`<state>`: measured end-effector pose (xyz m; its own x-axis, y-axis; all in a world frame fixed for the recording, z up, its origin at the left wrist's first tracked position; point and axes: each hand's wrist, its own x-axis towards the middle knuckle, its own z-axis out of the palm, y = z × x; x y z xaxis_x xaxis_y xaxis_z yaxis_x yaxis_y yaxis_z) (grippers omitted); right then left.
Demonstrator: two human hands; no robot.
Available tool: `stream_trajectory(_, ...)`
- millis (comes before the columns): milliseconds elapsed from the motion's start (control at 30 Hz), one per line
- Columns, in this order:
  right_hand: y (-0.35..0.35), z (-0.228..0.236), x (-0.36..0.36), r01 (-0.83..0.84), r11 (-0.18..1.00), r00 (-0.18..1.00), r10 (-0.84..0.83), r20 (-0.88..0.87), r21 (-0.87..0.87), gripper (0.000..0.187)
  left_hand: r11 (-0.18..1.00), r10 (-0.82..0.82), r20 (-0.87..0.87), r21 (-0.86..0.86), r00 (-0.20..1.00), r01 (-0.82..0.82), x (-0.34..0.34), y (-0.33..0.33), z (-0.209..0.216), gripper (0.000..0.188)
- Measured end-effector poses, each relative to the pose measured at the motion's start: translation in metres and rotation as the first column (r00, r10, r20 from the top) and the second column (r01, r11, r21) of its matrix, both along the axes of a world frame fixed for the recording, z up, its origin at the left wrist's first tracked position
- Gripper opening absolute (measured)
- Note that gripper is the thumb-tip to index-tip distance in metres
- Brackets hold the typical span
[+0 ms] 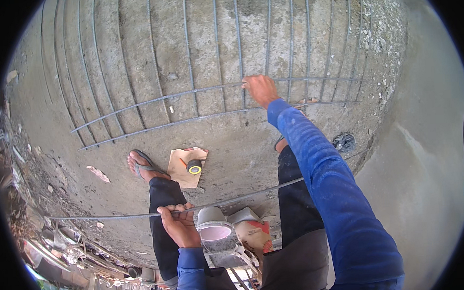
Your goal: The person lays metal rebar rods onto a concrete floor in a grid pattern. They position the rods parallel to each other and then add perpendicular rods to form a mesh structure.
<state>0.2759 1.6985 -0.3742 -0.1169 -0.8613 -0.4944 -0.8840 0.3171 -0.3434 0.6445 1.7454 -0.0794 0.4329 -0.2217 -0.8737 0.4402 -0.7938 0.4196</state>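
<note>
Left grip [181, 227]: thumb and fingers curled around a loose rod [107, 217], pinching it.
Rod position: through the left grip, one end well to its left, the other way stretching right toward the blue sleeve [327, 167].
Right grip [261, 90]: fingers bunched together, touching the far crossbar [154, 99]; I cannot tell whether they pinch it.
Crossbars: the far crossbar extends either side of the right grip; the near crossbar [160, 127] lies closer to the body than that grip.
Long bars [216, 33]: spaced left and right of the right grip, running away ahead of it.
Tan sheet [178, 172]: ahead of the left grip, carrying a round black-and-yellow item [194, 167].
Bucket [214, 230]: just right of the left grip.
</note>
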Motion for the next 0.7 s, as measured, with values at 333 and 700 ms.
stream_trajectory(333, -0.004, 0.007, -0.002, -0.058, 0.996, 0.998, 0.057, 0.010, 0.074, 0.028, 0.999, 0.049, -0.033, 0.021, 0.998, -0.048, 0.008, 0.005, -0.003, 0.039)
stream_trajectory(700, 0.052, 0.181, 0.104, -0.097, 0.958, 0.779, -0.096, 0.619, 0.270, 0.044, 0.997, 0.043, -0.034, 0.064, 0.998, -0.041, 0.004, 0.009, -0.010, 0.041)
